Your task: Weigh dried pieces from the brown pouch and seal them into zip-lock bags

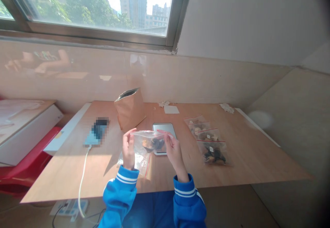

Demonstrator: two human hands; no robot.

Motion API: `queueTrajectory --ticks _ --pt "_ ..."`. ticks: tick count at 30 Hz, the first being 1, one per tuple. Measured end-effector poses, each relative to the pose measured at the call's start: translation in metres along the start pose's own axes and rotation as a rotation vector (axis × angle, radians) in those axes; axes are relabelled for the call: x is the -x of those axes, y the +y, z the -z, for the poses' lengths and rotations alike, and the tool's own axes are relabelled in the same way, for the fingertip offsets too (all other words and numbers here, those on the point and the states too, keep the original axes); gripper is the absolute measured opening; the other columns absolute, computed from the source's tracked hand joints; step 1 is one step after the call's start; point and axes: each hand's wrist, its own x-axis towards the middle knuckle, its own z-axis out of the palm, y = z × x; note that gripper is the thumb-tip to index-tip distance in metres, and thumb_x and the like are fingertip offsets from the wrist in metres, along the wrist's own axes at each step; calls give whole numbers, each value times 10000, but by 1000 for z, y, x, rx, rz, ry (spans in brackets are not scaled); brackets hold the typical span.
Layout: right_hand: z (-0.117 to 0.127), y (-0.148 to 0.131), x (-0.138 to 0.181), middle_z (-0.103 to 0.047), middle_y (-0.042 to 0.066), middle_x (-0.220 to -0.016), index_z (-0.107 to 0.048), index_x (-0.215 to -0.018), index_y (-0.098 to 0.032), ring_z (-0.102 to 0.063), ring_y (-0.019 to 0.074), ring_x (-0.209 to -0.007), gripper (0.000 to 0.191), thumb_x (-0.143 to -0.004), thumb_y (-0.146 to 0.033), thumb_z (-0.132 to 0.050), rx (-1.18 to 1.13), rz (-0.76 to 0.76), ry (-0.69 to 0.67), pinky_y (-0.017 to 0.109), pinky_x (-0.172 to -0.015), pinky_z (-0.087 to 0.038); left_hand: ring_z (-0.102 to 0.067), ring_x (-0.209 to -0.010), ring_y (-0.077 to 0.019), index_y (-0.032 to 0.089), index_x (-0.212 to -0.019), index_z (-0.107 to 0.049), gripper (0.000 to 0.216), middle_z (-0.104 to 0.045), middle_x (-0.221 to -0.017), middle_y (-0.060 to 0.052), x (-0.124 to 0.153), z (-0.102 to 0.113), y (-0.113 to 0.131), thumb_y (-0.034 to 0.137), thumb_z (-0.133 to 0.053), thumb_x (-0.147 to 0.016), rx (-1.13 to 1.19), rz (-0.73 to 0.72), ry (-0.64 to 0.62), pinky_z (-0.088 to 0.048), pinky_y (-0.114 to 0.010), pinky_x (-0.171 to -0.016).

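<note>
Nearest the camera, two blue sleeves (120,197) with white stripes are seen, the right one cut off by the bottom edge, and between them blue trousers (154,209) are partly hidden under the table (247,152). A clear bag (145,144) is held up above the table by its red-edged top, one corner pinched in the fingers of the left hand (129,150) and the other in those of the right hand (175,152); the hands are kept apart, with the bag stretched between them. Dark and tan pieces can be made out inside, but what they are cannot be told. Behind the bag, a flat panel (164,127) with a pale rim is partly covered. Beneath the left hand, more clear plastic (141,162) is half hidden, and the number of bags there cannot be counted. A brown paper bag (131,109) is stood upright beyond, its inside mostly out of sight. To the right, overlapping filled bags (213,154) are laid, their small labels unreadable. At the left, a device (96,132) is blurred into squares, with a white cable (83,180) attached.
</note>
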Motion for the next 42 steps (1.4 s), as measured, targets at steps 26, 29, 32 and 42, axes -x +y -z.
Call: queueTrajectory --ticks 26,29,32,42 --pt "27 22 11 -749 68 -783 -686 -929 -181 -692 212 -674 397 -834 -553 -586 -97 -166 211 330 -661 -556 -693 -753 -161 166 -959 -634 310 -726 -826 -44 4 0 9 443 -629 -820 151 207 -62 -513 -192 -577" --pt "29 20 11 -743 66 -770 -676 -923 -181 -673 195 -642 381 -846 -539 -572 -53 -144 244 318 -643 -549 -695 -676 -171 163 -919 -598 328 -730 -753 -43 4 3 10 478 -603 -827 170 261 -145 -533 -219 -546" --pt "31 22 13 -734 59 -750 -649 -915 -183 -651 181 -609 347 -856 -515 -570 -44 -129 261 307 -622 -536 -697 -672 -193 158 -908 -578 365 -729 -734 -56 5 5 10 514 -586 -825 148 282 -198 -557 -262 -563" --pt "27 15 16 -642 -13 -601 -569 -777 -193 -579 136 -539 287 -883 -459 -554 -100 -33 417 263 -586 -471 -648 -641 -153 161 -768 -610 303 -676 -696 -32 17 0 34 458 -602 -826 -31 -34 -7 -529 -255 -625"
